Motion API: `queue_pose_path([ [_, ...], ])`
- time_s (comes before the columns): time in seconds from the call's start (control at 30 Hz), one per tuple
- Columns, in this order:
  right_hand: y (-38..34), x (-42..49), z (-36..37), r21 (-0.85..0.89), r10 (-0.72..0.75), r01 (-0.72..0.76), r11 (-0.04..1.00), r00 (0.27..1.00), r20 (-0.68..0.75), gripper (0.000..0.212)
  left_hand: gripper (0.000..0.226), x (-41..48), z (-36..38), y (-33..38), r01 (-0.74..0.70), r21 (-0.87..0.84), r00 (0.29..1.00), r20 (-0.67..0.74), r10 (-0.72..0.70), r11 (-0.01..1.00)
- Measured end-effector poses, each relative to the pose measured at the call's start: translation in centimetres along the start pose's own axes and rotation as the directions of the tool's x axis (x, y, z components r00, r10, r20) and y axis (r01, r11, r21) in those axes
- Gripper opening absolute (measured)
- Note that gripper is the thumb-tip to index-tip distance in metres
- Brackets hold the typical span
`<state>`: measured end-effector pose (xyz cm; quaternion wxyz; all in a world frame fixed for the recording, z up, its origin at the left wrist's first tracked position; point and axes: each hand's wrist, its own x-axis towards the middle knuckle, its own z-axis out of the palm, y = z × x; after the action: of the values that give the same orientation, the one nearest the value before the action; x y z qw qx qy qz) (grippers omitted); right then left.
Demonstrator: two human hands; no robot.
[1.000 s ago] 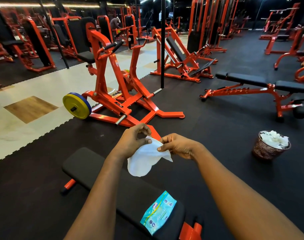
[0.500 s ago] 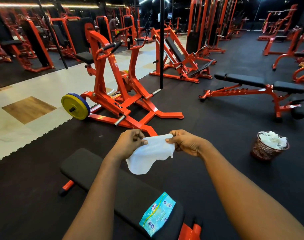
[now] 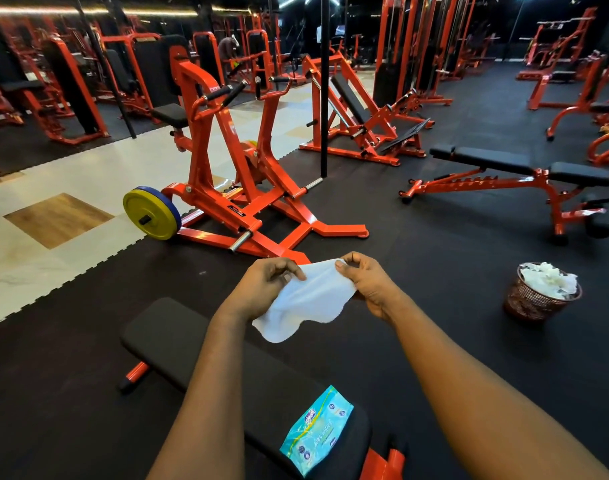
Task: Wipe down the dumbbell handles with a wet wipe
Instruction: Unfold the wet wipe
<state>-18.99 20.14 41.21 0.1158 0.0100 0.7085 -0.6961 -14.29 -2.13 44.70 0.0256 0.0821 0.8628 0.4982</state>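
Two hands, the left hand (image 3: 265, 289) and right hand (image 3: 365, 285), pinch the top corners of a white wet wipe (image 3: 310, 303) above a black bench (image 3: 178, 337), holding it spread wider than a second ago, when it hung bunched; it looks ready for wiping, though no dumbbell is in view

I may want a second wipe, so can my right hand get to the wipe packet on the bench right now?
Probably yes, once freed: the right hand pinches the wet wipe along with the left hand. The wipe packet lies uncovered on the bench, nearer the body.
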Motion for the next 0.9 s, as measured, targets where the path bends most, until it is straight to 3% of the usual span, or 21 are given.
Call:
queue_pose_path([
  [0.1, 0.4, 0.4, 0.2, 0.143, 0.061, -0.051, 0.988, 0.996, -0.070, 0.040, 0.035, 0.6, 0.2, 0.2, 0.015, -0.074, 0.999, -0.050, -0.019, 0.997],
  [0.2, 1.5, 0.2, 0.6, 0.226, 0.237, -0.263, 0.938, 0.962, 0.139, 0.071, 0.034, 1.2, 0.3, 0.5, 0.025, -0.115, 0.994, -0.106, -0.037, 0.993],
  [0.3, 3.2, -0.2, 2.0, 0.260, 0.223, -0.295, 0.919, 0.935, 0.275, 0.052, 0.036, 1.7, 0.3, 0.5, 0.003, -0.118, 0.987, -0.159, -0.022, 0.993],
  [0.47, 3.8, -0.3, 3.9, 0.391, 0.131, -0.208, 0.896, 0.968, 0.214, 0.002, 0.034, 1.6, -0.4, 0.2, -0.001, -0.160, 0.967, -0.252, -0.040, 0.987],
  [0.57, 2.7, 0.0, 4.9, 0.425, 0.123, -0.189, 0.885, 0.976, 0.179, 0.008, 0.035, 1.7, -0.6, 0.1, 0.005, -0.147, 0.957, -0.287, -0.047, 0.989],
  [0.73, 0.6, 1.1, 4.6, 0.204, 0.012, 0.022, 0.979, 0.987, -0.163, 0.019, 0.034, 1.4, -1.1, -0.5, 0.110, -0.001, 0.942, -0.317, -0.105, 0.994],
  [0.9, -0.3, 1.5, 2.7, 0.014, -0.055, 0.057, 0.998, 0.993, -0.102, 0.030, 0.029, 0.9, -1.5, -1.0, 0.172, 0.103, 0.941, -0.312, -0.132, 0.980],
])
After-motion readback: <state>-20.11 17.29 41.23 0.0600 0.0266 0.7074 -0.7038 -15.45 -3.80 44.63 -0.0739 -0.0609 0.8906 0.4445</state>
